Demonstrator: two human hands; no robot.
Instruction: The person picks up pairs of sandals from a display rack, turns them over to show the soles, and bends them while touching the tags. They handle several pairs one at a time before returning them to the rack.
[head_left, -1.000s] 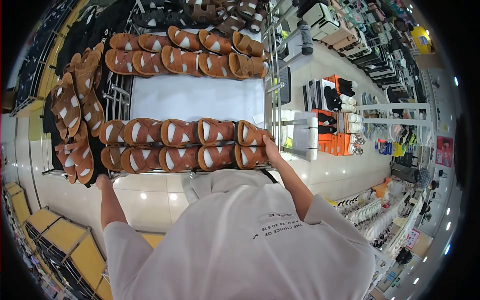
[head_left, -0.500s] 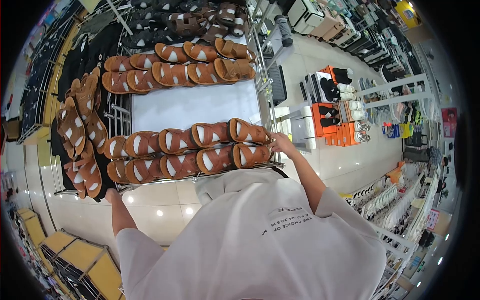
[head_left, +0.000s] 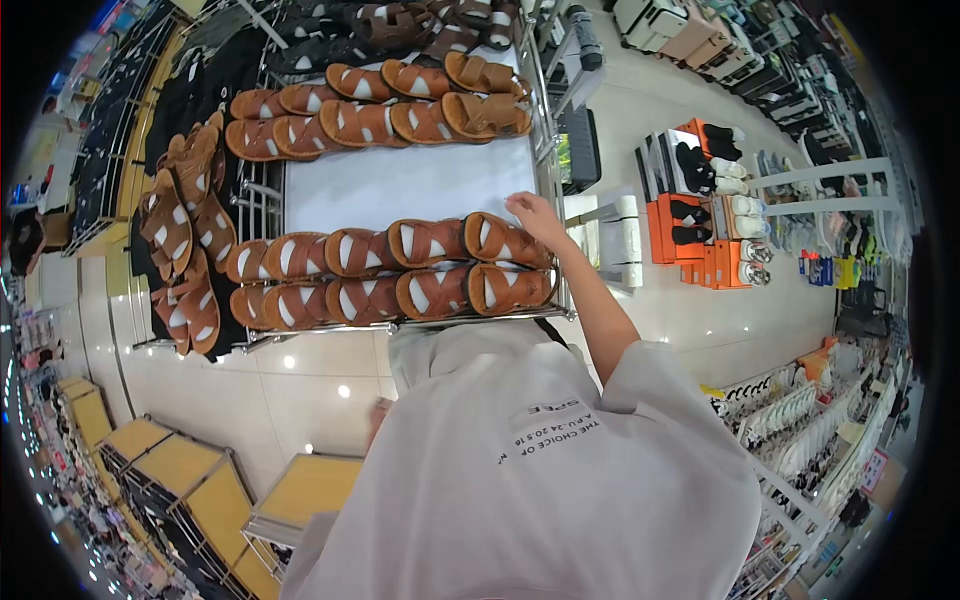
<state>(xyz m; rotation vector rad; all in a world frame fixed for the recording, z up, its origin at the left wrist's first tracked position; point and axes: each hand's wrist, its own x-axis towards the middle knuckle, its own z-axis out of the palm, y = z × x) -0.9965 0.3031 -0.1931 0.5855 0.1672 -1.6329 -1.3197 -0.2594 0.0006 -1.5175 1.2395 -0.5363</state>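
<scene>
My right hand (head_left: 537,220) hovers at the right end of the display, just behind the back row of brown sandals. Its fingers look loosely extended with nothing between them. Nearest to it is the end sandal (head_left: 503,240) of that row; in front of it lies another brown sandal (head_left: 508,288). The strapped sandals stand side by side in two lines along the near edge. My left hand (head_left: 379,414) is low beside my shirt, away from the display, small and partly hidden, so its fingers cannot be made out.
A white board (head_left: 400,185) lies between the near sandals and more brown sandals (head_left: 360,122) behind. Metal rails (head_left: 548,150) edge the rack. Sandals hang over its left side (head_left: 185,240). Orange shoe boxes (head_left: 672,228) stand to the right, yellow-topped stands (head_left: 180,460) at lower left.
My right hand has let go of the end sandal's heel and risen up and leftward. My left hand has left the rack's near left corner and drawn back to my body. The view has shifted.
</scene>
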